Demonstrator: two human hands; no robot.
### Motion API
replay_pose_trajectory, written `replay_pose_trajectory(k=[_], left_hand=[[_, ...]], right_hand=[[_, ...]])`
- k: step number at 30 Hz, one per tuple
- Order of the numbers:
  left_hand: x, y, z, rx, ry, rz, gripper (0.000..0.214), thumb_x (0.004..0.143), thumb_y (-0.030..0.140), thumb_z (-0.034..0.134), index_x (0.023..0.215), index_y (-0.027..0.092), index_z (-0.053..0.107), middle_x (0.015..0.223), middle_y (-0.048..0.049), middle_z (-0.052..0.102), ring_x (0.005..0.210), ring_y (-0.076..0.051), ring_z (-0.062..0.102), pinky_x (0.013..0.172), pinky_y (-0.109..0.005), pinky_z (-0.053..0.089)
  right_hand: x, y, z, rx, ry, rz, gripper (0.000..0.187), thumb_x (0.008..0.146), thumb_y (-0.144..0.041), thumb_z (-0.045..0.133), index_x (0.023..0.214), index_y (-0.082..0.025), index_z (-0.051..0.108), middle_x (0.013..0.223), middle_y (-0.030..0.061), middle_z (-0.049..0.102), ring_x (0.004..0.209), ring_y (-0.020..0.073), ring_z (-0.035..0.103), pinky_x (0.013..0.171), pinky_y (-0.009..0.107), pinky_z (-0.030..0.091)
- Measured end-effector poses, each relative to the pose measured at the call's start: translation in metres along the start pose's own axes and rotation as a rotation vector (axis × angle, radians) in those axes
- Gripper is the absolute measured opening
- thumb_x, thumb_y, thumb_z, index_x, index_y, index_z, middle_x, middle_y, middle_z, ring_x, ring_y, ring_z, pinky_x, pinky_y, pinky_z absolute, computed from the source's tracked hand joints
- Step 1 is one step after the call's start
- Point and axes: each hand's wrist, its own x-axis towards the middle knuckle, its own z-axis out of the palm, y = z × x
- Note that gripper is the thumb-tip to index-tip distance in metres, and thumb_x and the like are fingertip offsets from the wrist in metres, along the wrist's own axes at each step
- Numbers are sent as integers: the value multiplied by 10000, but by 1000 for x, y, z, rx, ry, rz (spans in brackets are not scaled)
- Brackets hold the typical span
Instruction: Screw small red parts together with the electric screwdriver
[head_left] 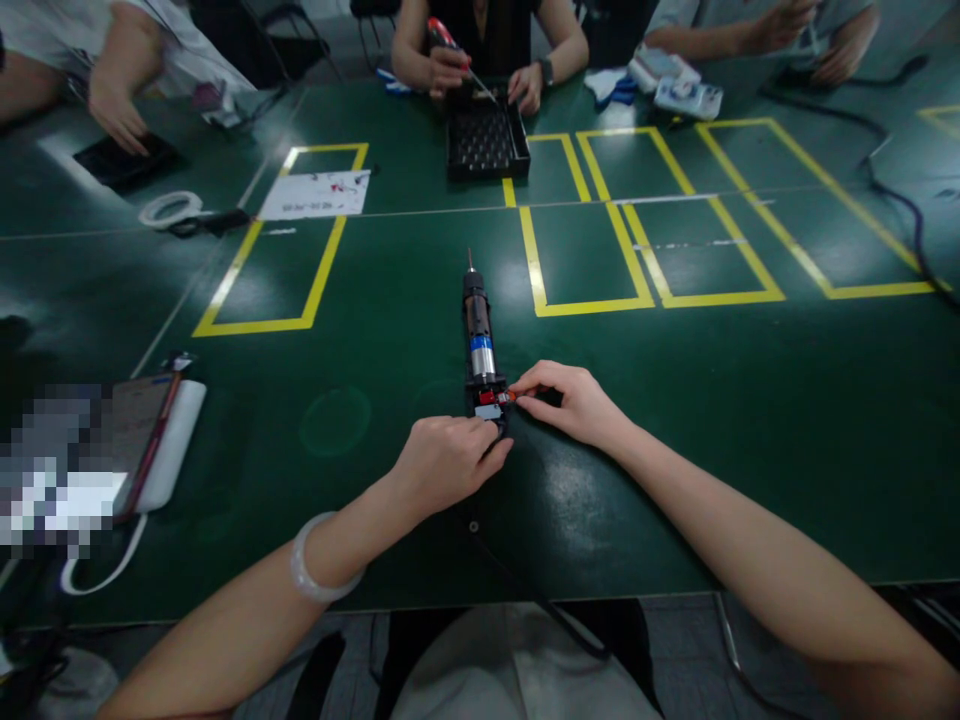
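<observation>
An opened electric screwdriver lies on the green table, its bit pointing away from me. Its motor, a blue band and a silver section show in the black half-shell. Near its rear end sit a small red part and a pale grey part. My left hand is closed round the rear end, fingertips partly hidden. From the right, my right hand pinches a small orange part at the screwdriver's side; its exact kind is too small to tell.
A black cable runs from the screwdriver over the table edge. Phones and a white power bank lie at left. Farther off are tape, a paper sheet and a black tray. Co-workers sit opposite, one holding a red screwdriver.
</observation>
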Motion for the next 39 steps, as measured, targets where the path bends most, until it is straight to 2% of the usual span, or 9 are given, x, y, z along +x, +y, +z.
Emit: replay_pose_trajectory(k=[4, 6, 9, 12, 15, 21, 25, 34, 39], left_hand=[[0, -6, -6, -142, -24, -82, 398, 967, 394, 437, 663, 175, 573, 632, -17, 633, 550, -139, 567, 513, -273, 346], [2, -12, -9, -213, 47, -165, 379, 971, 382, 432, 681, 177, 566, 654, -16, 619, 590, -135, 566, 558, -265, 394], [10, -22, -9, -239, 192, -235, 253, 944, 388, 493, 939, 182, 639, 1007, -81, 673, 959, -195, 621, 835, -312, 485], [19, -27, -4, -189, 143, -197, 397, 883, 416, 584, 1220, 207, 602, 1426, -127, 489, 1318, -285, 445, 1076, -441, 383], [25, -26, -1, -141, 36, -223, 364, 865, 376, 589, 1198, 230, 624, 1527, -110, 379, 1363, -321, 402, 1093, -494, 364], [26, -30, -4, -31, 8, -294, 316, 824, 353, 593, 1113, 245, 659, 1548, -80, 349, 1311, -345, 454, 1034, -499, 426], [21, -63, -10, 22, -36, -403, 364, 809, 411, 596, 1138, 271, 664, 1567, -55, 312, 1301, -375, 453, 1014, -531, 431], [-29, -193, -43, 122, -167, -759, 514, 844, 463, 577, 1293, 214, 610, 1593, -73, 259, 1312, -356, 412, 1061, -493, 362], [-56, -209, -59, 275, -174, -955, 531, 886, 431, 464, 1352, 189, 545, 1511, -78, 391, 1153, -341, 522, 939, -443, 426]], right_hand=[[0, -1, 2, -17, 0, 15, 143, 876, -172, 601, 968, -197, 708, 916, 53, 722, 837, 181, 658, 774, 325, 516], [0, -3, 3, -21, -9, 6, 160, 878, -164, 592, 981, -201, 708, 933, 51, 729, 861, 185, 662, 796, 332, 515], [1, -8, 5, -19, -37, -2, 176, 882, -161, 580, 1003, -200, 702, 952, 51, 731, 867, 182, 662, 812, 331, 512], [0, -12, 7, -18, -53, -12, 187, 879, -161, 580, 1030, -188, 686, 965, 56, 726, 855, 182, 656, 807, 336, 510], [-1, -13, 9, 5, -57, -20, 226, 875, -159, 582, 1085, -198, 656, 1020, 54, 719, 882, 183, 654, 830, 344, 507], [-2, -14, 9, 17, -66, -14, 264, 869, -151, 581, 1124, -207, 621, 1079, 57, 703, 949, 194, 638, 883, 363, 496], [-1, -11, 6, 19, -44, -3, 234, 876, -152, 581, 1099, -205, 629, 1042, 54, 700, 929, 183, 635, 876, 346, 497], [0, -7, 4, 14, -41, 10, 153, 891, -157, 568, 1006, -195, 661, 947, 46, 687, 867, 169, 641, 821, 318, 499], [1, -7, 4, 6, -55, 21, 144, 895, -152, 564, 989, -187, 667, 933, 50, 692, 858, 172, 646, 806, 311, 499]])
